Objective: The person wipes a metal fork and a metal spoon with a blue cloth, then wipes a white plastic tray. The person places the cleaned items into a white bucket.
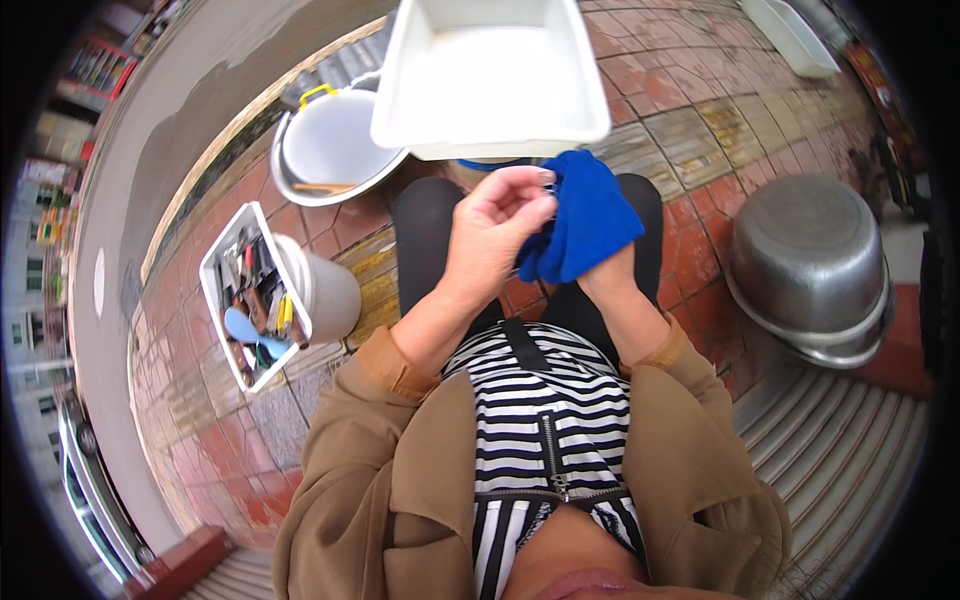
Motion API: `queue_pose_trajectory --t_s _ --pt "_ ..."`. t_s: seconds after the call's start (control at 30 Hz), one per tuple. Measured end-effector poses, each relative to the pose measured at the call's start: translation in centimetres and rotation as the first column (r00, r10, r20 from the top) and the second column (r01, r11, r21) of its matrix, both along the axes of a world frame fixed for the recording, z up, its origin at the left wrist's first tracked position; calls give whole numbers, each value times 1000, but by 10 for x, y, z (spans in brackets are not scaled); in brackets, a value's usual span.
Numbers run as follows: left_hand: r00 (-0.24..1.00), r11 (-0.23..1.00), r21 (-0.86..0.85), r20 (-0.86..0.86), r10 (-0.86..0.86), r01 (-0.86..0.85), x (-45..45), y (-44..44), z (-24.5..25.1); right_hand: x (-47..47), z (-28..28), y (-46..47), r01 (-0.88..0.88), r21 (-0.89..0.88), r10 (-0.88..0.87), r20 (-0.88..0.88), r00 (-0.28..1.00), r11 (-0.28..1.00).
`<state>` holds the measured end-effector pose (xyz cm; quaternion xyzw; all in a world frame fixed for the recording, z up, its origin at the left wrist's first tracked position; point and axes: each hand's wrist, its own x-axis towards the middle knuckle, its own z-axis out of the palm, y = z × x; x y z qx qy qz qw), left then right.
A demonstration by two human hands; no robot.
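Note:
My left hand (484, 225) is raised over my knees. Its thumb and fingertips pinch a small shiny metal piece (548, 180), whose kind I cannot make out. A blue cloth (589, 217) is bunched over my right hand (604, 274), hiding the fingers, and it meets the metal piece. Just beyond both hands stands a white plastic tub (487, 141), its inside washed out by glare. Part of a blue-rimmed container (491, 163) shows beneath the tub's near edge.
On the left, a white plastic box (208, 300) of knives and utensils leans by a white bucket (330, 292). A metal basin (281, 176) holds a round yellow-handled lid (330, 139). An upturned metal pot (810, 255) stands right. Another white tub (795, 41) lies far right.

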<state>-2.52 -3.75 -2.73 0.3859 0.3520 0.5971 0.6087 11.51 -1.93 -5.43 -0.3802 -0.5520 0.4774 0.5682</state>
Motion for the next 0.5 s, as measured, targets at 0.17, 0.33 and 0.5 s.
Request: queue_pose_trajectory --t_s 0.17,0.33,0.5 --pt "999 1000 -12 -41 -15 14 -16 -14 -14 -3 -20 -5 3 -169 21 141 990 986" --pt "988 993 59 -112 110 -104 -67 -45 -20 2 -44 -7 -302 -472 146 -340 929 828" --pt "903 913 -32 -166 397 -407 -153 -120 -46 -1 -66 -10 -230 -653 67 -265 962 721"
